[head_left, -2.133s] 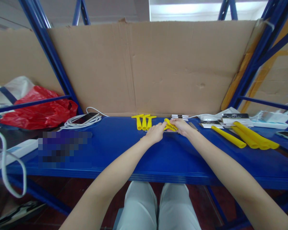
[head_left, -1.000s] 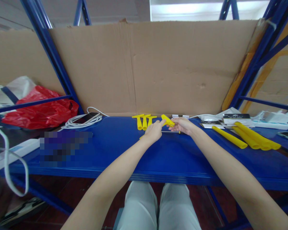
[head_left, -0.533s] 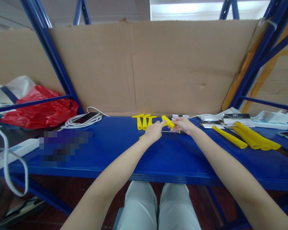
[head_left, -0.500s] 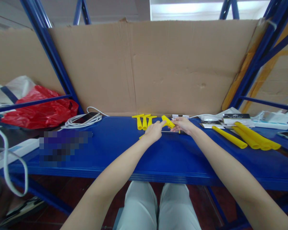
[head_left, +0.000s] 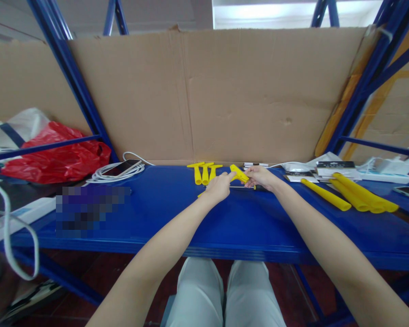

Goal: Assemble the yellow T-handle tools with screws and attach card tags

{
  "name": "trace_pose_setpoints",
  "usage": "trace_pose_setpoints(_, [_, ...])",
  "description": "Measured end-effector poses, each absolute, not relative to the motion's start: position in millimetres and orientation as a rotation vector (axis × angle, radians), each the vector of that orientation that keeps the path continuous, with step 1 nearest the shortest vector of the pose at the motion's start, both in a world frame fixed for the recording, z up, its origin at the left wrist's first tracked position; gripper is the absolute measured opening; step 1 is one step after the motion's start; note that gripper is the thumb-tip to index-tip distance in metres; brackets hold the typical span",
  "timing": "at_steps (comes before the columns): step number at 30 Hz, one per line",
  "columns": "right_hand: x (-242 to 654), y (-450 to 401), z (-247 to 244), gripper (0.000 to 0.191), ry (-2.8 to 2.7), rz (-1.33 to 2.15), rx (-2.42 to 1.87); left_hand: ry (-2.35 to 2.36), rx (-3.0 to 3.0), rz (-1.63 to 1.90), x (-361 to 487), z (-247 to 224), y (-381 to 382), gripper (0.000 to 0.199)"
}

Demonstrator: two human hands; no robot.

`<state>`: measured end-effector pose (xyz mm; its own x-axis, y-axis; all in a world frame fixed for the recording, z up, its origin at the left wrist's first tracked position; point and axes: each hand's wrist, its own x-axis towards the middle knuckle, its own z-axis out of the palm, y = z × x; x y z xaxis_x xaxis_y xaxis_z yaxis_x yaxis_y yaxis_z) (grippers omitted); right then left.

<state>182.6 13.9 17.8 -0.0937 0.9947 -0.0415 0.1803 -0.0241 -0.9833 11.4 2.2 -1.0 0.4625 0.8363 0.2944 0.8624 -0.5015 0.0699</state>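
A yellow plastic piece (head_left: 239, 173) is held between my two hands above the blue shelf. My left hand (head_left: 219, 187) grips it from the left, and a yellow tip shows below that hand. The fingers of my right hand (head_left: 257, 177) pinch its right end. Under the hands lies a screwdriver (head_left: 260, 187), its dark handle to the right and its shaft pointing left. Just left of the hands, yellow T-shaped pieces (head_left: 205, 173) lie side by side near the cardboard.
Several yellow tubes (head_left: 364, 195) and small packets (head_left: 336, 168) lie at the right. A coiled white cable (head_left: 117, 175) with a phone, a red bag (head_left: 61, 154) and a white power strip (head_left: 23, 218) are at the left. Cardboard (head_left: 231, 95) stands behind the shelf (head_left: 252, 227).
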Motion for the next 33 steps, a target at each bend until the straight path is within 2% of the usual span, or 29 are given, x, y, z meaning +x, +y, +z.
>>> trace_pose_setpoints(11, [186.0, 12.7, 18.9, 0.021, -1.474, 1.216, -1.356, -1.473, -2.637, -0.461, 10.2, -4.1, 6.6, 0.049])
trace_pose_setpoints(23, [189.4, 17.3, 13.9, 0.013, -1.452, 1.338, -1.299, -1.469, -2.625, -0.459, 10.2, -1.6, 3.1, 0.045])
trace_pose_setpoints(33, [183.9, 15.3, 16.2, 0.015, -1.364, 1.386, -1.287, -1.448, -2.617, -0.472, 11.3, -2.3, 3.7, 0.053])
